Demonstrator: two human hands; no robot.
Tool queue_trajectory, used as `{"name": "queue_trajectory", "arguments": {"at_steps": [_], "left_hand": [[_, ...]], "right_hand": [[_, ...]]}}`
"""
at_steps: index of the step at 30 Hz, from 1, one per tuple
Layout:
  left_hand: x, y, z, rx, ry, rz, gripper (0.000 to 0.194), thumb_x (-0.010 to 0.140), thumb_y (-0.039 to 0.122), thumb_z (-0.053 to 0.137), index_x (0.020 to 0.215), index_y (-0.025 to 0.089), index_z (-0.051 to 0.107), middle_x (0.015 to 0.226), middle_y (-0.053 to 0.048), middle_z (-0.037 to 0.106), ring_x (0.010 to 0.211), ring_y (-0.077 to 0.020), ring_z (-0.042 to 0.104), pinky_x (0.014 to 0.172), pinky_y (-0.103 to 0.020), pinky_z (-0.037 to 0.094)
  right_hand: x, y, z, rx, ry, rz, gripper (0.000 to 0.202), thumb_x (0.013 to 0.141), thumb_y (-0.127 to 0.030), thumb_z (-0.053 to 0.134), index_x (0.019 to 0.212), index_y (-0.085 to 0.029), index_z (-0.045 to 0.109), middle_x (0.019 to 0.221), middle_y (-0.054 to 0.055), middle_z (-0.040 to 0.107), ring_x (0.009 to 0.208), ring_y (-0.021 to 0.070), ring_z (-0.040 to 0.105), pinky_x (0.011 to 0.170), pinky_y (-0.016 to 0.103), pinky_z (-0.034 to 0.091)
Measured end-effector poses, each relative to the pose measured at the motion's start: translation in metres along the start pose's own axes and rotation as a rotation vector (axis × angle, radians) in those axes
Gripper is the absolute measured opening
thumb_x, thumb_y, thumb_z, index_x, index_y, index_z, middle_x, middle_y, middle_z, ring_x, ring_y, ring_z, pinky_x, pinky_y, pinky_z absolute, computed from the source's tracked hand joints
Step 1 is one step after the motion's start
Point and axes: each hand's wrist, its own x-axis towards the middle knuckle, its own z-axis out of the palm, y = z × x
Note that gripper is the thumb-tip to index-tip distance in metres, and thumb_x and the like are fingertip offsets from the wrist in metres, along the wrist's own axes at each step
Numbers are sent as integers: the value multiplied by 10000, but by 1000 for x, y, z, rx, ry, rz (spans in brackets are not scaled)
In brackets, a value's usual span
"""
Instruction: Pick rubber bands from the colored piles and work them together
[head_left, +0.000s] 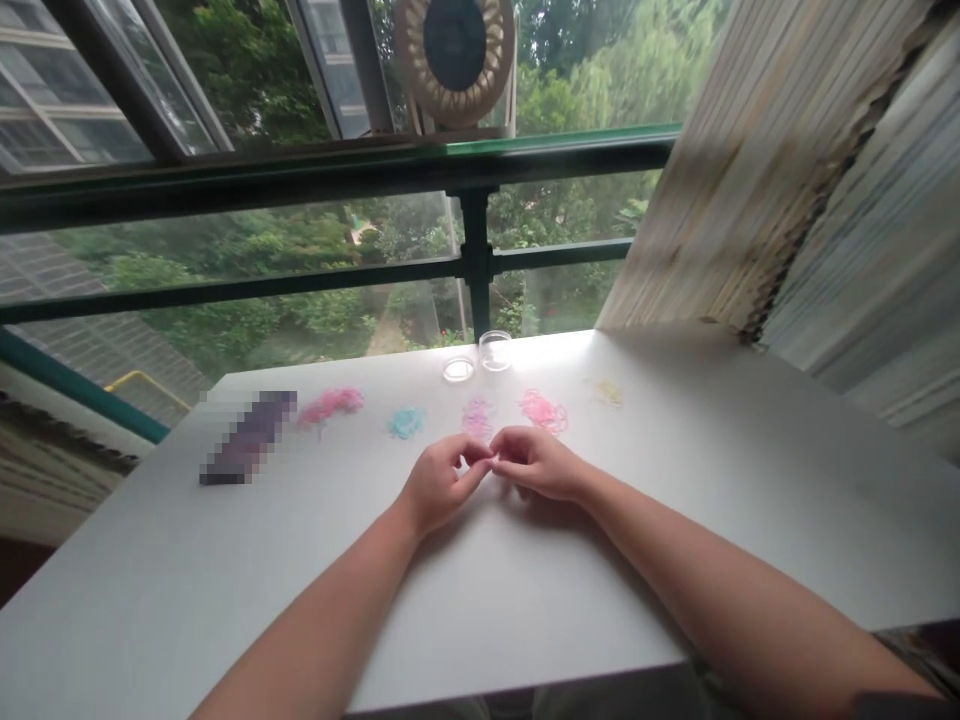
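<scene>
My left hand [450, 478] and my right hand [536, 463] meet over the middle of the white table, fingertips pinched together. Whatever lies between the fingertips is too small to make out. Just behind them are a lilac pile [477, 416] of small loops and a bright pink pile [544, 411]. Further left lie a turquoise pile [406, 422] and a pink-red pile [332, 404]. A pale yellow pile [607, 391] sits to the right. Two small clear round containers stand at the back, a shallow one [458, 370] and a taller one [495, 351].
A blurred-out dark rectangular object [251, 437] lies on the left of the white table [300, 580]. Behind the table run a green railing [337, 280] and windows, with a round fan-like object [455, 60] above. A striped curtain [720, 180] hangs at the right.
</scene>
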Motion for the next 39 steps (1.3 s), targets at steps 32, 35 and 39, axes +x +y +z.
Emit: {"name": "queue_trajectory", "arguments": {"at_steps": [32,35,39], "left_hand": [[-2,-7,-2,-217,-49,-132,179,846,296,510,925,162,598,801,-33,648,724,-131,577,668,-236,436],[-2,-4,-3,-173,-88,-125,183,810,307,560,914,163,606,799,-29,647,687,-122,564,614,-220,422],[-2,-1,-3,-132,-102,-124,161,816,304,546,848,165,621,762,-18,640,651,-109,542,582,-210,406]], "right_hand": [[-3,0,-4,-36,-30,82,155,836,-282,520,737,-165,540,506,-47,507,432,77,472,423,186,398],[-3,-1,-3,-33,-36,102,160,840,-294,510,742,-170,534,517,-46,511,428,84,487,402,187,408],[-4,-1,-3,-44,-43,109,160,840,-298,513,745,-171,533,519,-45,517,424,86,501,400,189,421]]}}
